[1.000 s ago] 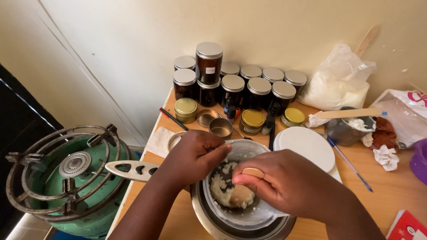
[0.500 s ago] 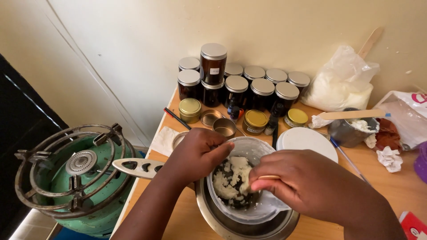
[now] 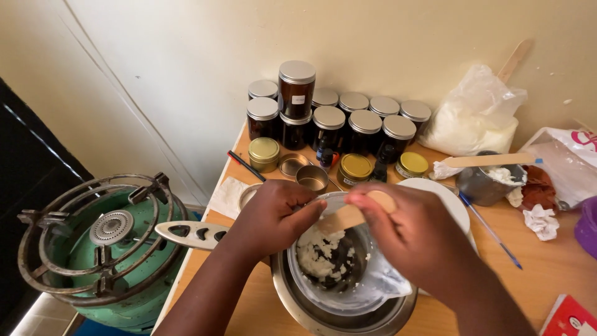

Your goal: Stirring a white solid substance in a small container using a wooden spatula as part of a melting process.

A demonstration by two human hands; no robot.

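Observation:
My left hand point(image 3: 273, 218) grips the near rim of a clear plastic jug point(image 3: 373, 286) that sits inside a metal pot point(image 3: 348, 318) on the wooden table. The pot's pale metal handle point(image 3: 189, 234) sticks out to the left. My right hand point(image 3: 410, 233) holds a flat wooden stick point(image 3: 345, 218), its tip down in the jug. Lumps of soft white wax-like stuff point(image 3: 317, 255) lie at the jug's bottom, on its left side.
Several dark jars with silver lids point(image 3: 348, 127) stand at the back, small gold tins point(image 3: 264, 152) in front of them. A white plate point(image 3: 444, 199), a metal cup with a stick point(image 3: 485, 180) and plastic bags point(image 3: 476, 118) are at right. A green gas burner point(image 3: 99, 242) stands left.
My right hand lifted from pressing flat into the jug and now grips the stick higher. The white lumps show more, moved to the jug's left side.

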